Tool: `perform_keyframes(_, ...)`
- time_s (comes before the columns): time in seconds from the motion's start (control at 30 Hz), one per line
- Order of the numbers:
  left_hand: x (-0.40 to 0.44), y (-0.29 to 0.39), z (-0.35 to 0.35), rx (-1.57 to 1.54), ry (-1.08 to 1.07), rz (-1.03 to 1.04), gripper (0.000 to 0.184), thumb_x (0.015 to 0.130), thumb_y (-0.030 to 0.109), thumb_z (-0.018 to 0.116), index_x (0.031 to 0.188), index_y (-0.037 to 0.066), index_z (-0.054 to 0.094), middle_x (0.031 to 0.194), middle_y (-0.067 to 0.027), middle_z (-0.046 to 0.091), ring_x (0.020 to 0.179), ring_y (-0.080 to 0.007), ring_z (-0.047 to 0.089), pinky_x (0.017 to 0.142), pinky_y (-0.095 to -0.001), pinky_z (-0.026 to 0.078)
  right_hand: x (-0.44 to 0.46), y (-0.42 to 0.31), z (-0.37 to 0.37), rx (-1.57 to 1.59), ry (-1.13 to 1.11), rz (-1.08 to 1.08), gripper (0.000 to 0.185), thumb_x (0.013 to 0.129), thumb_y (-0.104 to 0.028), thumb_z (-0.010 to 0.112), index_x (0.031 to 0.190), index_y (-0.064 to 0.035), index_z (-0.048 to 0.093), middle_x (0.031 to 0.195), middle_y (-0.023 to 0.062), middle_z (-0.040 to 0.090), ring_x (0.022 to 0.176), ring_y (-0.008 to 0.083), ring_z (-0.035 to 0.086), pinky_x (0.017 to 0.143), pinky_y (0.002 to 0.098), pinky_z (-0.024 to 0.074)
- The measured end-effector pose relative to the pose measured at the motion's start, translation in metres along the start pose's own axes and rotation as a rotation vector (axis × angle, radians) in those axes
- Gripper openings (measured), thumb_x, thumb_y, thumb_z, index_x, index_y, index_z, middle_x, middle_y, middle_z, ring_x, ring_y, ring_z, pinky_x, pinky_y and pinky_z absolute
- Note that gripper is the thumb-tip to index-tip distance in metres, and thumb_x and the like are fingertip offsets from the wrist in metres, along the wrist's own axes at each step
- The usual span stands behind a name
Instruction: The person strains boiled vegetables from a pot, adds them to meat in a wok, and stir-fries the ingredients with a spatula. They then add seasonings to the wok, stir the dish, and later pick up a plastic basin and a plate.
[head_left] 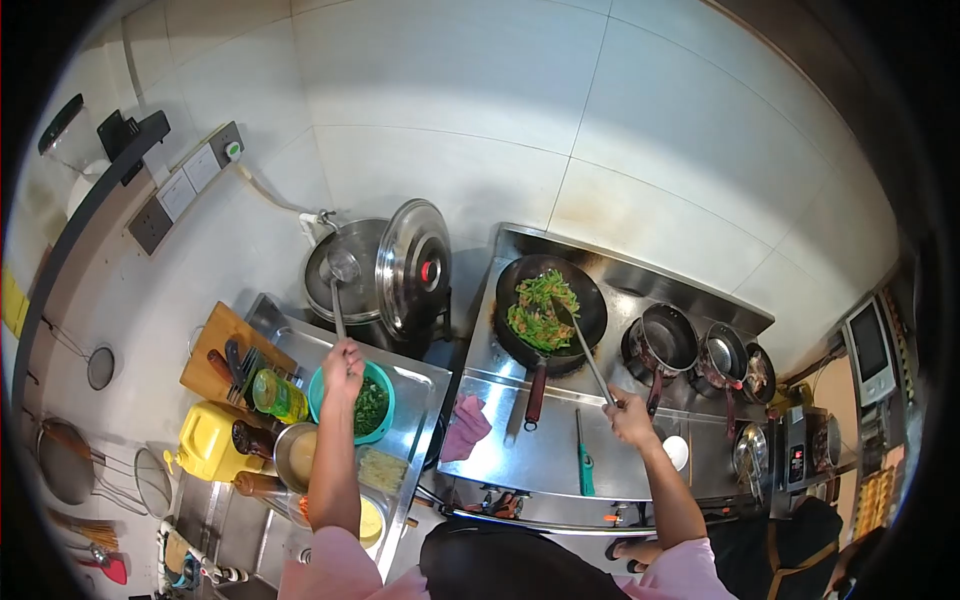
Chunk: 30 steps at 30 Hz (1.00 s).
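My left hand is closed round the handle of a ladle, whose bowl is over or in a large metal pot. A shiny lid with a red-centred knob leans upright on the pot's right side. In my right hand is the long handle of a cooking spatula. Its far end reaches into a black wok among chopped green vegetables and small brownish pieces. Below my left hand and forearm stands a turquoise bowl of dark chopped greens.
A pink cloth and a green lighter lie on the stove front. Dark saucepans stand right of the wok. Left are a yellow jug, a green-labelled bottle and a cutting board. Another person is at lower right.
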<state>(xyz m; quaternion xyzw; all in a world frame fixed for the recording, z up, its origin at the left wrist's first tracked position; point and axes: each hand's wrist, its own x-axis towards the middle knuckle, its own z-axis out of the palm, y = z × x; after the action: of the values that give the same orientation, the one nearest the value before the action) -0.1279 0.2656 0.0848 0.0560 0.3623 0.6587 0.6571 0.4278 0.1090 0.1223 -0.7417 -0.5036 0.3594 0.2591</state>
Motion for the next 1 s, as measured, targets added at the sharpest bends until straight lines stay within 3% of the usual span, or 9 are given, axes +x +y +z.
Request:
perform_keyframes(0.03,-0.018,0.008,-0.007,-0.073,-0.071,-0.008,0.006,0.096,0.01,0.052,0.096,0.004,0.053,0.071,0.0004,0.047,0.05,-0.0055,0.038,0.037,-0.0207,0.026,-0.003,-0.012,-0.001,0.14,-0.05,0.142,0.054,0.087,-0.01,0.065,0.137,0.0026,0.051,0.074,0.0105,0.065,0.051,0.0177,0.06,0.042,0.0336,0.0456)
perform_keyframes(0.13,-0.096,0.029,0.013,-0.082,-0.14,-0.051,0.018,0.098,0.011,0.048,0.112,0.001,0.054,0.072,0.0014,0.047,0.049,-0.004,0.037,0.036,-0.0194,0.026,0.005,-0.015,0.007,0.487,-0.05,0.147,0.053,0.088,-0.008,0.063,0.137,0.0037,0.049,0.066,0.0016,0.053,0.041,0.0081,0.044,0.032,0.0262,0.0314)
perform_keyframes(0.27,-0.18,0.038,0.043,-0.077,-0.249,-0.127,0.032,0.102,0.014,0.043,0.129,-0.003,0.047,0.074,0.0009,0.045,0.048,-0.0034,0.037,0.032,-0.0185,0.029,0.014,-0.032,0.017,0.757,-0.037,0.22,0.055,0.088,-0.011,0.063,0.138,0.0044,0.046,0.068,0.0,0.052,0.045,0.0089,0.045,0.036,0.0263,0.0341)
perform_keyframes(0.33,-0.207,0.031,0.057,-0.063,-0.276,-0.163,0.035,0.103,0.014,0.041,0.135,-0.002,0.044,0.075,0.001,0.044,0.048,-0.0033,0.037,0.032,-0.0187,0.03,0.026,-0.023,0.028,0.905,-0.07,0.22,0.043,0.089,-0.015,0.063,0.128,0.0014,0.053,0.068,-0.0002,0.052,0.047,0.0084,0.045,0.038,0.0264,0.0344)
perform_keyframes(0.43,-0.229,0.009,0.069,-0.133,-0.362,-0.292,0.038,0.103,0.014,0.041,0.137,-0.001,0.041,0.075,0.0011,0.044,0.047,-0.0034,0.038,0.031,-0.0188,0.031,0.04,-0.021,0.038,1.005,-0.129,0.244,0.023,0.091,-0.016,0.061,0.11,-0.005,0.057,0.067,-0.001,0.052,0.047,0.0082,0.044,0.039,0.0267,0.0335)
perform_keyframes(0.53,-0.234,-0.023,0.083,-0.05,-0.375,-0.36,0.035,0.099,0.013,0.048,0.132,0.002,0.048,0.072,0.0045,0.042,0.045,-0.0007,0.034,0.031,-0.0173,0.03,0.041,-0.026,0.042,1.078,-0.209,0.242,0.007,0.094,-0.012,0.055,0.093,-0.0107,0.049,0.07,-0.0012,0.052,0.045,0.0063,0.042,0.036,0.0229,0.0315)
perform_keyframes(0.73,-0.223,-0.107,0.094,0.207,-0.333,-0.463,0.035,0.095,0.011,0.052,0.13,0.006,0.05,0.074,0.0036,0.044,0.048,-0.003,0.037,0.034,-0.0186,0.028,0.043,-0.028,0.045,1.093,-0.264,0.234,0.006,0.095,-0.015,0.054,0.093,-0.0109,0.052,0.068,-0.0025,0.051,0.048,0.0057,0.045,0.037,0.0232,0.0332)
perform_keyframes(0.83,-0.217,-0.146,0.099,0.425,-0.342,-0.43,0.033,0.094,0.011,0.054,0.127,0.009,0.049,0.073,0.0029,0.046,0.046,-0.0043,0.038,0.034,-0.0202,0.028,0.045,-0.023,0.045,1.118,-0.307,0.217,0.01,0.093,-0.014,0.055,0.103,-0.0101,0.053,0.07,-0.0023,0.051,0.046,0.0052,0.043,0.036,0.0221,0.0313)
perform_keyframes(1.0,-0.197,-0.193,0.086,0.743,-0.446,-0.283,0.037,0.094,0.006,0.048,0.13,0.007,0.05,0.066,0.0019,0.046,0.042,-0.0055,0.038,0.034,-0.0209,0.03,0.045,-0.017,0.042,1.107,-0.295,0.196,0.008,0.093,-0.015,0.055,0.1,-0.01,0.053,0.07,-0.0026,0.051,0.046,0.0046,0.043,0.036,0.0222,0.0316)
